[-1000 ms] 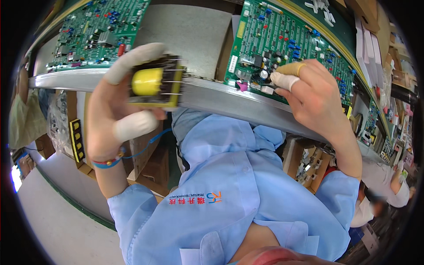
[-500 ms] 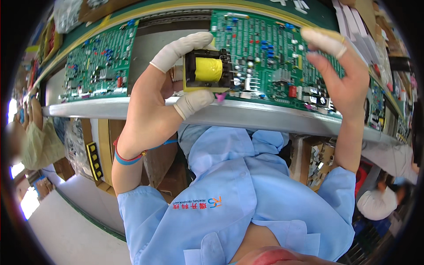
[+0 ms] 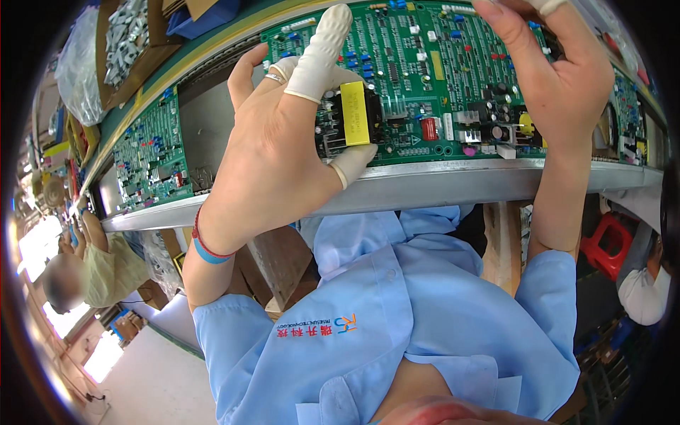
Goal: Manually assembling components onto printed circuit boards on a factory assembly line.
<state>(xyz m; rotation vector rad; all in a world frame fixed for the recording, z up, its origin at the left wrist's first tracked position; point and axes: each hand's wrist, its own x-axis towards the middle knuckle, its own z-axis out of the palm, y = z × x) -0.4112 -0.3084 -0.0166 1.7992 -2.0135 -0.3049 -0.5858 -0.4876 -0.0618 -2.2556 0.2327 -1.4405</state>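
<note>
My left hand is closed around a transformer with a black frame and a yellow-taped face. Its thumb presses the near end and another finger lies at the far end, while the index finger points away over the board. The transformer is at the near-left part of a green circuit board; whether its pins are in the board is hidden. White finger cots cover several fingertips. My right hand hovers over the board's right side, thumb stretched out and apart from the fingers, nothing visible in it. Its other fingertips run past the upper edge.
A metal rail runs along the near side of the boards. Another green board lies to the left. A cardboard box of grey metal parts and a blue bin stand at the far left. A co-worker sits at the left.
The transformer has been turned and brought down to the board in my left hand. My right hand has moved farther up, partly out of view. The whole view has shifted.
</note>
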